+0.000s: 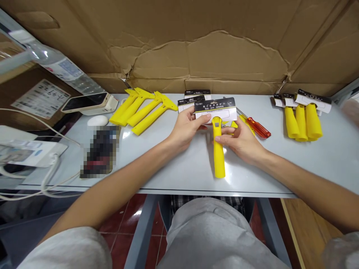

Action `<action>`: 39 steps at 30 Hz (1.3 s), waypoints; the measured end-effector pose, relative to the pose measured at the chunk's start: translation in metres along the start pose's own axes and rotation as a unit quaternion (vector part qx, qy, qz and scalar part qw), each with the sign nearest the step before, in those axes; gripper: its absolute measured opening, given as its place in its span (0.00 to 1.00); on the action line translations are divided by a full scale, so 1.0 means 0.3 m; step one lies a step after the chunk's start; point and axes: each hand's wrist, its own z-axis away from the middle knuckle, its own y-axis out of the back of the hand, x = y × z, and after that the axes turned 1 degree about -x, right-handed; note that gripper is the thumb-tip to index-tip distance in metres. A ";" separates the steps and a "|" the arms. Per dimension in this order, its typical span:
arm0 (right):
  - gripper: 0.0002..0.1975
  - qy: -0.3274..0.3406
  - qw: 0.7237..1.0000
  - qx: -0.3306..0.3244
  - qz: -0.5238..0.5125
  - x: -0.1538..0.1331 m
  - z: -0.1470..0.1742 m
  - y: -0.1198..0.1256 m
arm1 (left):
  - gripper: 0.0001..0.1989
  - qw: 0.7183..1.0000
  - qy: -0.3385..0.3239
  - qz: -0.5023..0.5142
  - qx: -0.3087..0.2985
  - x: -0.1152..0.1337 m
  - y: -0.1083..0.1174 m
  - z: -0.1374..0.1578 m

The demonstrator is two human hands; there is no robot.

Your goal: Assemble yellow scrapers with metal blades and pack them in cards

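Note:
A yellow scraper (219,160) with its handle toward me is held up above the front of the table. Across its head sits a black-and-white printed card (203,116). My left hand (183,129) pinches the card's left side between thumb and fingers. The thumb of my right hand (242,141) presses on the upper handle, with fingers behind it. Just beyond my hands lie more printed cards (197,92). Small yellow parts and a screwdriver (258,127) with a red handle lie near my right hand, partly hidden by it.
Several yellow scrapers without cards (150,118) lie at left. Carded scrapers (313,121) stand grouped at right. A phone (85,102), white mouse-like object (97,120), plastic bottle (66,67) and power strip (33,151) with cables crowd the left. Cardboard (207,56) walls the back.

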 end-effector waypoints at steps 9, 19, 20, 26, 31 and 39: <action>0.58 0.042 0.998 0.021 0.034 -0.013 -0.003 0.014 | 0.18 0.999 0.004 -0.043 0.030 0.039 0.050 -0.047; 0.19 0.188 0.858 -0.025 0.477 -0.019 0.022 0.030 | 0.29 0.944 -0.048 -0.303 -0.117 0.077 0.147 -0.078; 0.19 0.196 0.847 -0.030 0.494 -0.017 0.025 0.027 | 0.28 0.937 -0.060 -0.320 -0.125 0.082 0.148 -0.076; 0.16 0.182 0.833 -0.065 0.518 -0.001 0.040 0.010 | 0.21 0.874 -0.083 -0.437 -0.195 0.075 0.152 -0.074; 0.17 0.180 0.824 -0.085 0.531 0.006 0.044 0.010 | 0.19 0.853 -0.110 -0.471 -0.197 0.066 0.158 -0.072; 0.19 0.190 0.818 -0.090 0.535 0.010 0.036 0.016 | 0.16 0.831 -0.115 -0.509 -0.192 0.079 0.142 -0.052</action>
